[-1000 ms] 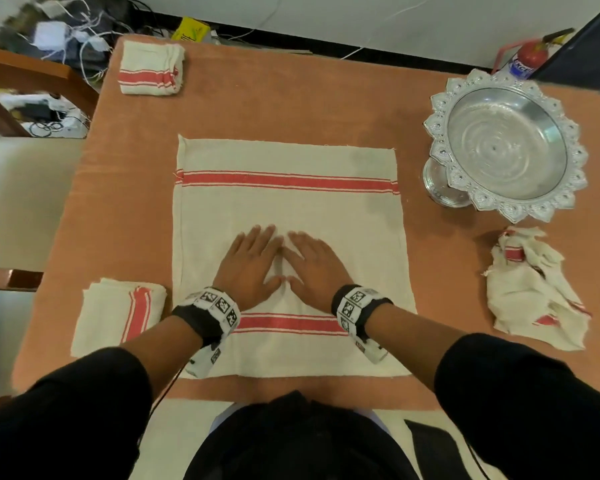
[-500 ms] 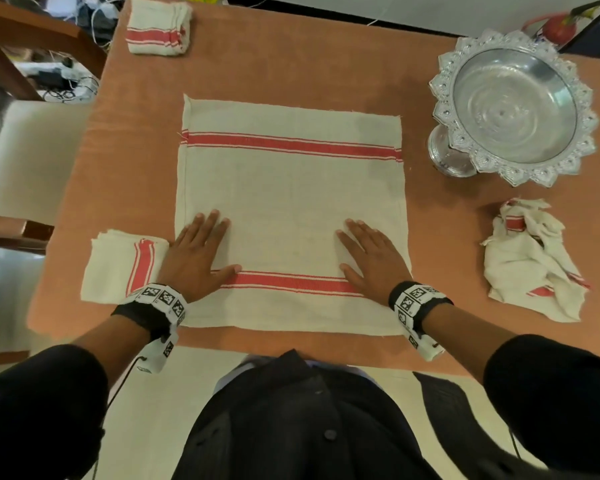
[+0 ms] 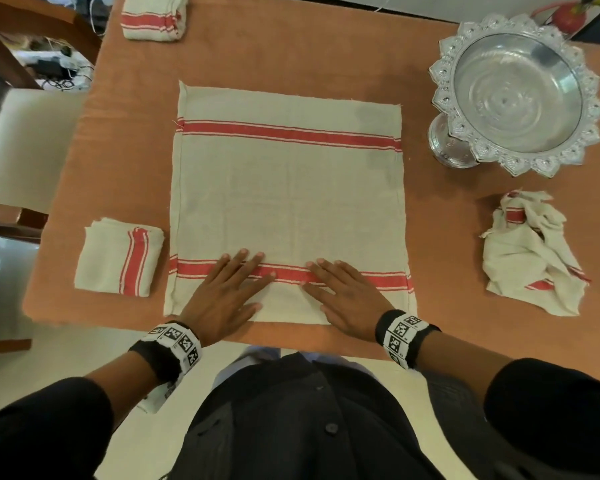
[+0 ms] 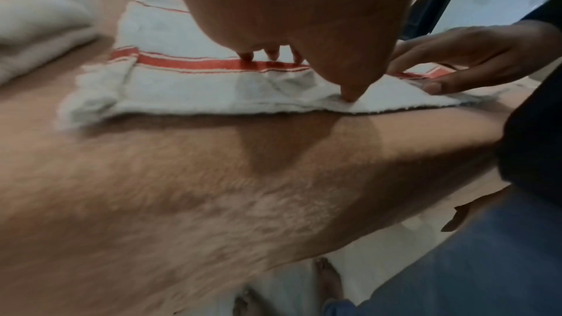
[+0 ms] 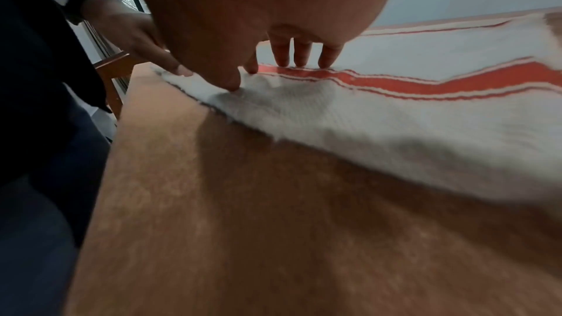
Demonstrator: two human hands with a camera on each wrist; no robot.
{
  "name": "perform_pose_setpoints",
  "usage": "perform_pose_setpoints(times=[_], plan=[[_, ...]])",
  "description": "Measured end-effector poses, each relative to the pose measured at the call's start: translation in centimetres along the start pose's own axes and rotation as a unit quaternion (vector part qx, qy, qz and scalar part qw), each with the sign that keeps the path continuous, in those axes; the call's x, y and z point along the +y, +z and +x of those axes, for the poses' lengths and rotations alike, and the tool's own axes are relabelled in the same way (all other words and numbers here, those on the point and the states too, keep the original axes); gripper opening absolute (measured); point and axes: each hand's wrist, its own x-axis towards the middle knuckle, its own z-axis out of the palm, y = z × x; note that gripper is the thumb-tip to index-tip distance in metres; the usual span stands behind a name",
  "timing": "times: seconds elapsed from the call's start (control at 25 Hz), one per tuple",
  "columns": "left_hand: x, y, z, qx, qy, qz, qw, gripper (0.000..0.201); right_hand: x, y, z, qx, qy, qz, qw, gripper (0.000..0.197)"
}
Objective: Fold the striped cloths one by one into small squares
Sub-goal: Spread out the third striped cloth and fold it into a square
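A cream cloth with two red stripes (image 3: 288, 195) lies spread flat in the middle of the orange table (image 3: 291, 53). My left hand (image 3: 227, 289) and right hand (image 3: 343, 292) press flat on its near part, fingers straight across the near red stripe, close together at the centre. In the left wrist view the left thumb touches the cloth (image 4: 188, 85) near its front hem. In the right wrist view the fingertips (image 5: 299, 57) rest on the stripe of the cloth (image 5: 380, 105). A folded cloth (image 3: 120, 256) lies at the left, another folded cloth (image 3: 151, 17) at the far left corner.
A crumpled striped cloth (image 3: 530, 251) lies at the right. A silver pedestal bowl (image 3: 516, 91) stands at the far right. A chair (image 3: 21, 147) is beside the table's left edge. The table's front edge runs just below my wrists.
Both hands swept outward from the cloth's centre to its sides, then came back together at the near edge, over the near red stripe. The cloth stays flat.
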Motion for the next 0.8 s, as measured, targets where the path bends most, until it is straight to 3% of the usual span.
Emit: perform_pose_setpoints(times=[0.32,0.6,0.8], plan=[[-4.7,-0.5,-5.2,0.009,0.005,-0.020,1.000,0.057,3.4,1.0,-5.7,0.012,-0.005,-0.002,1.000,0.059],[-6.4,-0.6,-7.4,0.044,0.019,-0.010,0.999,0.057,3.7,-0.1,-7.5,0.039,-0.012,0.004,0.999,0.027],[-6.8,-1.0,-7.8,0.040,0.054,0.000,0.998,0.036,4.2,-0.8,-7.7,0.025,-0.027,0.026,0.999,0.028]])
